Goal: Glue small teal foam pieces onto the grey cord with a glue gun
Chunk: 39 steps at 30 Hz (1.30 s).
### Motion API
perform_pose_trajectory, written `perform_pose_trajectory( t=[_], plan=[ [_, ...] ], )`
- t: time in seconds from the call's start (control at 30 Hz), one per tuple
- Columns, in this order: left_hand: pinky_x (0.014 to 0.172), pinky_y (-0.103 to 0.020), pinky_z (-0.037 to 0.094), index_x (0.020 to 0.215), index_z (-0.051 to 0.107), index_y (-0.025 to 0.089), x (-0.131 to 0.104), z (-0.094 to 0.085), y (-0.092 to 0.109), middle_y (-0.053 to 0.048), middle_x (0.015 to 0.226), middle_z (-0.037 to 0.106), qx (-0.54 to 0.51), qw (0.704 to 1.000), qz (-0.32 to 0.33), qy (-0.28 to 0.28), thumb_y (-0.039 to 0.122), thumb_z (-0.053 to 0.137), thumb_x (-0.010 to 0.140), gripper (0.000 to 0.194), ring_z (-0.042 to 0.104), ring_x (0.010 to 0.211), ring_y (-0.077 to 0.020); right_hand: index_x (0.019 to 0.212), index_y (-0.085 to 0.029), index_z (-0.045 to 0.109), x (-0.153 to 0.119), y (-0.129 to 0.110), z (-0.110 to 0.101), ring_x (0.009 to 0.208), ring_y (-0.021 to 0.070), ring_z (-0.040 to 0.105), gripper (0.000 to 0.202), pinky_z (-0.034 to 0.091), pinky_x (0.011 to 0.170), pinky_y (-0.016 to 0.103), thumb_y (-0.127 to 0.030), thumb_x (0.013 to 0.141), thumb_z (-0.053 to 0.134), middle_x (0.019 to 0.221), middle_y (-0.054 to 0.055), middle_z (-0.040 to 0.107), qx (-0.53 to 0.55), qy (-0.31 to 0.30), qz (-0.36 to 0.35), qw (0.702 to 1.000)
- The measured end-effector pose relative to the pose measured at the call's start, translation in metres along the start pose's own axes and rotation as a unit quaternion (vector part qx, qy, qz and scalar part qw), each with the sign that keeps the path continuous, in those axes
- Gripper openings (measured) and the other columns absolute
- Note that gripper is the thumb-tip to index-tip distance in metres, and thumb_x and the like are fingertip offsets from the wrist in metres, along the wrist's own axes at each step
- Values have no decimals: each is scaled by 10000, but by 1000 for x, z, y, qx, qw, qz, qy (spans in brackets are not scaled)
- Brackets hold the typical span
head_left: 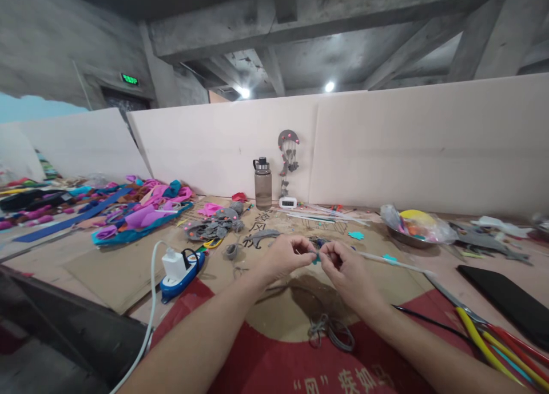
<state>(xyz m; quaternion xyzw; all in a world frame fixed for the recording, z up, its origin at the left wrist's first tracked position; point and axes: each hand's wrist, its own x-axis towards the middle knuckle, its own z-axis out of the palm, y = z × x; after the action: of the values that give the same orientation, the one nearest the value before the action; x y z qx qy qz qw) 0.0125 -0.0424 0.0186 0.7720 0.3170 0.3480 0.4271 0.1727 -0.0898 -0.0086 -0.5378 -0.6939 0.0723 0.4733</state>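
Past bare forearms (214, 328) at seven and five o'clock, find left hand (283, 258) and right hand (346, 268) both pinched narrow on a small teal piece (316, 259), toward five o'clock from centre, probably light, soft and easily creased, so best held by its edges.

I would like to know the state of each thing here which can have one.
Left hand: fingertips pinched at a small piece
Right hand: fingertips pinched beside it
Bottle: upright, lid on
Power strip: white plug inserted
Clock: standing, digits too small to read
Phone: lying flat, unlit
Green sign: lit
Ceiling lights: on
Bowl: filled
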Motion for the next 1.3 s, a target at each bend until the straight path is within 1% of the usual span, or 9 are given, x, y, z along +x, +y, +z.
perform_pose_trajectory(
  t=[0.23, 0.4, 0.57, 0.63, 0.8, 0.97, 1.07, 1.2, 1.3],
  plan=[
    [558, -211, 333, 723, 656, 127, 1, 3, 1, 18, 611, 540, 103, 993, 43, 38, 172, 589, 673, 95, 424, 573, -87, 732, -190, 526, -1, 1, 2, 603, 136, 419, 123, 317, 564, 258, -263, 819, 480, 660, 1, 506, -9, -3, -1, 1000],
    [552, -220, 334, 798, 683, 152, 4, 2, -7, 8, 650, 569, 125, 991, 41, 19, 220, 639, 681, 142, 436, 579, -94, 716, -193, 521, 2, 8, 1, 597, 140, 422, 123, 312, 562, 263, -262, 808, 477, 647, -1, 498, -23, -2, 16, 1000],
    [597, -222, 409, 952, 583, 135, 7, 5, -15, -21, 776, 622, 21, 998, -11, 51, 174, 699, 617, 357, 522, 627, -98, 709, -194, 515, 4, 11, 0, 601, 144, 430, 124, 316, 571, 266, -263, 806, 481, 637, -4, 492, -42, 1, 10, 999],
    [615, -230, 424, 957, 573, 136, 7, 6, -15, -26, 791, 627, 9, 998, -13, 56, 195, 718, 606, 384, 540, 649, -105, 711, -193, 519, 3, 11, 1, 607, 145, 439, 116, 317, 572, 265, -252, 803, 481, 641, -2, 504, -45, -4, 8, 999],
    [631, -235, 419, 819, 657, 143, 3, 5, -9, -25, 756, 643, 76, 997, 17, 16, 274, 674, 675, 195, 554, 676, -122, 740, -187, 537, 2, 11, 1, 635, 149, 460, 117, 318, 585, 266, -255, 818, 482, 677, 12, 540, -54, -15, -4, 998],
    [525, -211, 397, 837, 672, 147, 1, 5, -7, 3, 618, 607, 69, 997, -12, -12, 306, 592, 756, 196, 544, 527, -101, 759, -183, 559, 2, 11, 1, 654, 154, 467, 129, 318, 598, 272, -249, 835, 477, 707, 22, 550, -91, -18, -22, 995],
    [532, -210, 388, 850, 692, 159, 2, 4, -9, -6, 648, 642, 125, 992, 17, -2, 319, 601, 757, 206, 542, 538, -100, 752, -185, 562, 1, 10, 2, 656, 153, 469, 133, 321, 598, 273, -238, 839, 476, 714, 21, 547, -100, -25, -27, 994],
    [595, -213, 385, 837, 717, 190, 2, 2, -11, -15, 762, 695, 207, 975, 73, 27, 302, 615, 749, 175, 556, 646, -115, 753, -189, 563, 1, 10, 4, 655, 153, 475, 129, 330, 598, 275, -232, 840, 477, 729, 21, 546, -103, -25, -30, 994],
    [595, -219, 381, 839, 723, 188, 2, 2, -10, -14, 730, 695, 223, 972, 74, 23, 266, 612, 751, 162, 546, 610, -113, 769, -191, 571, 1, 12, 4, 656, 156, 481, 127, 338, 594, 277, -238, 843, 480, 736, 25, 551, -98, -29, -26, 994]
  ],
)
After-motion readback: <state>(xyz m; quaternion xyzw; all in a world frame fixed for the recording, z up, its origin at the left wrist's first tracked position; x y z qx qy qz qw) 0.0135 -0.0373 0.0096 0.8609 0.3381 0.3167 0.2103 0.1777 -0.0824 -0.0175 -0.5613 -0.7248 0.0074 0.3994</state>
